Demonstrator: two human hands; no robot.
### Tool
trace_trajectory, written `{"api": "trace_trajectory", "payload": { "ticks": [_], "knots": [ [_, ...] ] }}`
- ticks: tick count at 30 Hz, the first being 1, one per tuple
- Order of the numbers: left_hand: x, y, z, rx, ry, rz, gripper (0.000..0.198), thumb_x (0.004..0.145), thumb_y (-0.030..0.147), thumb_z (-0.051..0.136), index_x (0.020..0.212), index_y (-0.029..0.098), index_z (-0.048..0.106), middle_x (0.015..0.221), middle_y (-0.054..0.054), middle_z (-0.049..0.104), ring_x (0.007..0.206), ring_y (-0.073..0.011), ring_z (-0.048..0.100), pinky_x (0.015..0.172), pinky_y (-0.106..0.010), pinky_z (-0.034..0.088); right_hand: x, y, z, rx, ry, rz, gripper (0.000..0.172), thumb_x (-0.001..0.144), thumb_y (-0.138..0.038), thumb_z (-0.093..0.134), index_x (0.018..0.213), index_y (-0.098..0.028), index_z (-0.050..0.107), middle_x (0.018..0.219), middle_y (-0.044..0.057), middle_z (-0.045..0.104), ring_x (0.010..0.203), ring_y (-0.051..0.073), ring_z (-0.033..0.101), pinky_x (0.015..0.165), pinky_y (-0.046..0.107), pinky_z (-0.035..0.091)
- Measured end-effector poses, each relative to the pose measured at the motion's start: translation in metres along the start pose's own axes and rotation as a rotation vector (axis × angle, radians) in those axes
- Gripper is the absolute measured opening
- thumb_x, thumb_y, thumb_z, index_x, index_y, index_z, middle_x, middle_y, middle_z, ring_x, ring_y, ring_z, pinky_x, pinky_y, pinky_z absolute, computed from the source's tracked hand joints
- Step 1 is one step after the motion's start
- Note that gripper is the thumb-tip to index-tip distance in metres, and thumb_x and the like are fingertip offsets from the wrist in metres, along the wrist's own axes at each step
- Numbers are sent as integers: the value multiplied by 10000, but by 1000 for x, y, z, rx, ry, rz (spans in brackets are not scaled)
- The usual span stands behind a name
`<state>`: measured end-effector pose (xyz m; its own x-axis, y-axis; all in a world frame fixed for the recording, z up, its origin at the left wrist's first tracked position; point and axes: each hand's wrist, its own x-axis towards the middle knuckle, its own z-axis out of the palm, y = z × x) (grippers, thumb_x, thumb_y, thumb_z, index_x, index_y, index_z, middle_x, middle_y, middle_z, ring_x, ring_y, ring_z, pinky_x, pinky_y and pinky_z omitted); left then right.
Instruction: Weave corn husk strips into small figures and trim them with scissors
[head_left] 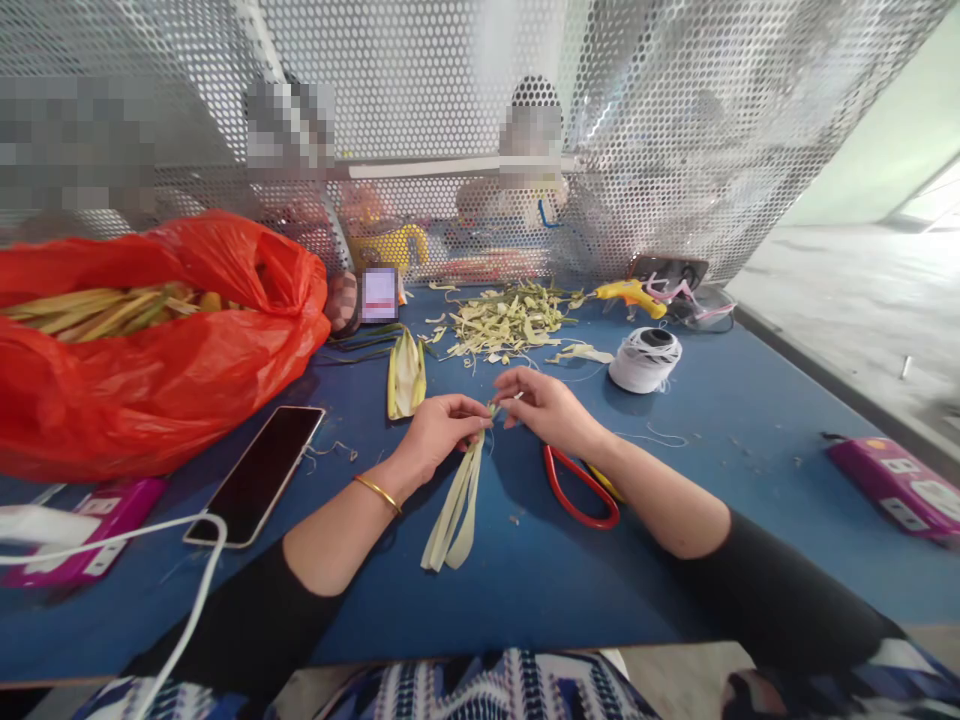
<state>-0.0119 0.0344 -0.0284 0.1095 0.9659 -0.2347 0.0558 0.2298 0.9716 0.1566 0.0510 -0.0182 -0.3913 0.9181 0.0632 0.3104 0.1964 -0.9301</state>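
Note:
My left hand (439, 430) pinches the top end of a bundle of pale green leaf strips (456, 505) that trails toward me on the blue table (525, 570). My right hand (547, 405) is closed at the same top end, its fingers pinched on a thin thread or strip tip that is too small to name. Red-handled scissors (581, 490) lie under my right wrist. A spool of white thread (645, 358) stands just beyond my right hand. A folded leaf piece (406, 375) lies beyond my left hand.
An orange plastic bag (150, 370) of green leaves fills the left. A black phone (259, 470) with a white cable lies near my left arm. Leaf trimmings (506, 320) and a yellow glue gun (634, 295) sit by the perforated screen (450, 100), with people behind it. Purple boxes (896, 485) flank both sides.

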Motion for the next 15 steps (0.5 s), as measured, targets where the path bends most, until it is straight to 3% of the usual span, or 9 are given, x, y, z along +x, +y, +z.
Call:
{"api": "trace_trajectory", "payload": {
  "ticks": [3,8,15],
  "knots": [
    [1,-1,0,101,2,62,64,596,174,719,631,167,666,528,31,611,480,-88,516,463,-202,386,2,7,8,97,29,12,222,757,-69,487,930,-194,546,889,8,695,531,76,619,584,229,499],
    [6,-4,-4,306,-3,229,81,635,101,679,631,182,685,629,12,696,618,-131,634,639,-237,485,3,14,15,-52,-45,21,318,694,29,433,879,-197,557,794,-31,698,553,75,629,604,209,490],
    [5,-7,-3,587,118,350,140,727,117,644,819,202,707,752,-4,747,699,-160,683,689,-262,505,2,10,11,-246,10,-31,274,732,15,450,847,-210,557,696,-48,678,607,99,648,658,211,478]
  ]
}}
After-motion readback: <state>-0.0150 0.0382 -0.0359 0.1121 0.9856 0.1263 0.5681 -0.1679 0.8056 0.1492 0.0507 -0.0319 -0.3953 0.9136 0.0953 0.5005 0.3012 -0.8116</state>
